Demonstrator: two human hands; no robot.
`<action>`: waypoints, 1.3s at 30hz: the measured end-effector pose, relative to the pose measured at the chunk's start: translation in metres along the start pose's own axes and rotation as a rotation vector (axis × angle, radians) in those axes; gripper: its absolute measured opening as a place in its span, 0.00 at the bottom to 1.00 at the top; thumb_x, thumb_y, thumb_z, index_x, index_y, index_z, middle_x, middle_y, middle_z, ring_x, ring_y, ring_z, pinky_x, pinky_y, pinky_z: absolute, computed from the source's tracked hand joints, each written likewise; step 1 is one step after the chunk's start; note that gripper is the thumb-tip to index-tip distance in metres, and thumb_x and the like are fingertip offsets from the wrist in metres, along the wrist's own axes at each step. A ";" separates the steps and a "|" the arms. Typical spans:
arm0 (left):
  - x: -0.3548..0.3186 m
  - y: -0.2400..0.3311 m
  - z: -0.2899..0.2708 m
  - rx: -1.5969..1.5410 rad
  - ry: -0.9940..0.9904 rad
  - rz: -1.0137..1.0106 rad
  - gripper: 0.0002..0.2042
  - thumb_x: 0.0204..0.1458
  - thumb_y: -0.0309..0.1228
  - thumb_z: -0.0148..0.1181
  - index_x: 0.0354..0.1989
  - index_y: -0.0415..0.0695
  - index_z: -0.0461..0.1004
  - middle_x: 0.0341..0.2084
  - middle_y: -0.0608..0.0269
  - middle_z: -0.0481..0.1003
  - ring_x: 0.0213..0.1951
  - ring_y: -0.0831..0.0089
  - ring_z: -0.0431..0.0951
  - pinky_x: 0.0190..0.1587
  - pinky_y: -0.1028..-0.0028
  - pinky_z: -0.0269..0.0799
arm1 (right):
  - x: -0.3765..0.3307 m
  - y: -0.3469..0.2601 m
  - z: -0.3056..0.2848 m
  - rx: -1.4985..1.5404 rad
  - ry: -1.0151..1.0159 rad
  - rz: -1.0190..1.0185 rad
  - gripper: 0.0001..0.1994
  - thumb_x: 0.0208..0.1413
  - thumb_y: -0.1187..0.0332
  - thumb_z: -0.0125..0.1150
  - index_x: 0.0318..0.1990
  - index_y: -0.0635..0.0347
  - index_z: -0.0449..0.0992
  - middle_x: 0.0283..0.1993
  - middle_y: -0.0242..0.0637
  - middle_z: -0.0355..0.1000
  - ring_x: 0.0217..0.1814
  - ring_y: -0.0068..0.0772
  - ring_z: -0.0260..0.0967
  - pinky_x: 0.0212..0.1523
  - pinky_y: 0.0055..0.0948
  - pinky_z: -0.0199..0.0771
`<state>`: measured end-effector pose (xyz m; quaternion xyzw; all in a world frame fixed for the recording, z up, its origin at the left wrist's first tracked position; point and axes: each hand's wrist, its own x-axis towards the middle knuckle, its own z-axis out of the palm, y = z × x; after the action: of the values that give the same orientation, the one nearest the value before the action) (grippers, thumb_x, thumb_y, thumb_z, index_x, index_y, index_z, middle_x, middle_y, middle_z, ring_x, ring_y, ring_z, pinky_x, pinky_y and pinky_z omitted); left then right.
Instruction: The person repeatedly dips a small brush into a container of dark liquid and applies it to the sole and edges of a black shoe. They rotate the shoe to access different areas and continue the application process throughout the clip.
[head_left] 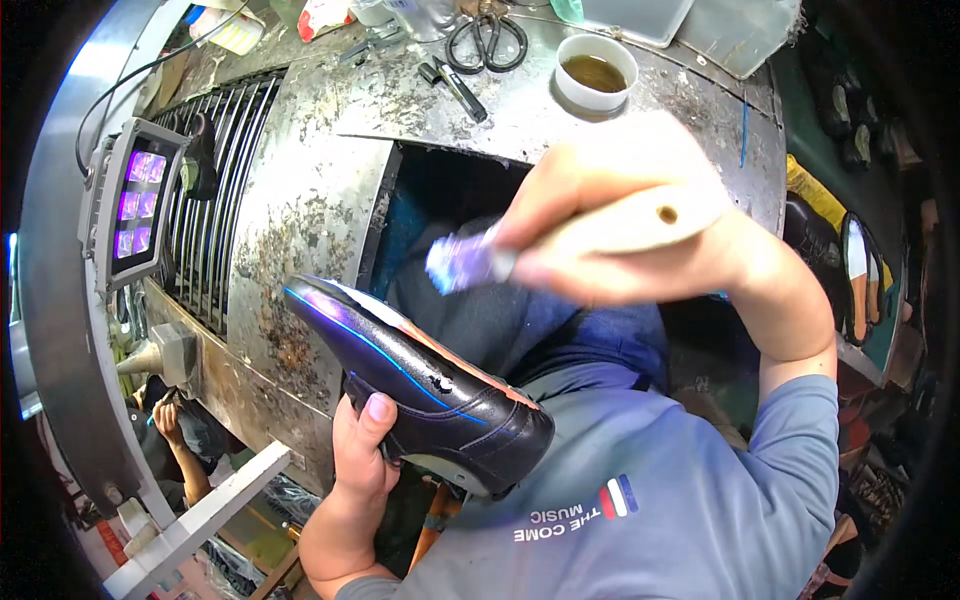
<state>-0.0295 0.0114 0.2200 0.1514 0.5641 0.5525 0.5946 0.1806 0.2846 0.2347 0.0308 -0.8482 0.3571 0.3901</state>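
A black leather shoe upper [440, 385], with its underside turned up and a thin bright blue line glowing along its side, is gripped by my left hand [366, 435], the thumb pressed on the leather. My right hand [600, 215] pinches a flat brush with a pale wooden handle [645, 225]. The brush's bristles [460, 262] glow purple-blue and hang above the shoe upper, apart from it. Along the upturned edge run a pale strip and an orange-brown strip. A small torn-looking white patch shows on the shoe's side.
On the stained metal bench [300, 200] stand a white bowl of brownish liquid [593, 75], black-handled scissors [487, 45] and a marker [460, 92]. A purple-lit lamp [140, 200] is at left, beside a rack of bars [215, 200]. Another person's hand [167, 420] shows lower left.
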 end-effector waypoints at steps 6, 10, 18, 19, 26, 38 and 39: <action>0.003 0.009 0.012 0.156 -0.034 0.009 0.39 0.62 0.52 0.60 0.68 0.30 0.58 0.58 0.43 0.73 0.57 0.56 0.78 0.61 0.59 0.75 | 0.015 -0.014 0.035 0.162 -0.002 0.057 0.06 0.50 0.71 0.74 0.36 0.57 0.84 0.30 0.36 0.79 0.29 0.36 0.79 0.30 0.30 0.80; 0.004 0.013 0.020 0.145 -0.055 0.005 0.40 0.62 0.52 0.58 0.70 0.30 0.55 0.61 0.43 0.71 0.60 0.56 0.76 0.64 0.59 0.73 | 0.023 -0.015 0.038 0.144 -0.079 0.087 0.07 0.50 0.70 0.74 0.37 0.56 0.84 0.30 0.35 0.79 0.31 0.38 0.79 0.30 0.31 0.80; 0.003 0.010 0.010 0.181 -0.005 0.011 0.35 0.64 0.52 0.55 0.68 0.32 0.61 0.58 0.46 0.73 0.58 0.59 0.77 0.62 0.61 0.73 | 0.019 -0.024 0.034 0.211 -0.239 0.111 0.06 0.51 0.68 0.72 0.35 0.56 0.82 0.27 0.35 0.76 0.27 0.41 0.76 0.27 0.35 0.77; 0.003 0.009 0.008 0.181 0.013 0.016 0.34 0.65 0.51 0.54 0.67 0.33 0.62 0.58 0.47 0.74 0.57 0.59 0.78 0.61 0.61 0.73 | 0.019 -0.024 0.033 0.198 -0.267 0.111 0.06 0.51 0.68 0.71 0.35 0.57 0.82 0.27 0.35 0.76 0.27 0.41 0.76 0.26 0.35 0.76; 0.002 0.006 -0.001 0.083 0.082 -0.016 0.31 0.60 0.47 0.65 0.62 0.34 0.66 0.52 0.52 0.78 0.52 0.63 0.80 0.58 0.63 0.75 | 0.022 -0.025 0.030 0.225 -0.344 0.074 0.06 0.51 0.67 0.70 0.35 0.56 0.81 0.26 0.35 0.74 0.27 0.44 0.74 0.26 0.38 0.73; 0.003 -0.013 -0.021 -0.020 0.084 0.022 0.28 0.70 0.49 0.48 0.66 0.38 0.66 0.58 0.50 0.76 0.55 0.59 0.80 0.59 0.60 0.77 | 0.019 -0.029 0.020 0.292 -0.405 0.105 0.05 0.53 0.69 0.68 0.35 0.57 0.80 0.27 0.34 0.75 0.28 0.42 0.74 0.28 0.37 0.74; 0.003 -0.015 -0.022 -0.042 0.073 0.020 0.27 0.70 0.49 0.47 0.66 0.39 0.66 0.58 0.50 0.75 0.56 0.59 0.79 0.59 0.59 0.76 | 0.019 -0.029 0.018 0.300 -0.409 0.102 0.05 0.53 0.69 0.68 0.35 0.57 0.80 0.27 0.34 0.75 0.28 0.42 0.74 0.28 0.37 0.74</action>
<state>-0.0414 -0.0007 0.1997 0.1242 0.5721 0.5753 0.5712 0.1659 0.2560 0.2568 0.1171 -0.8474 0.4844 0.1830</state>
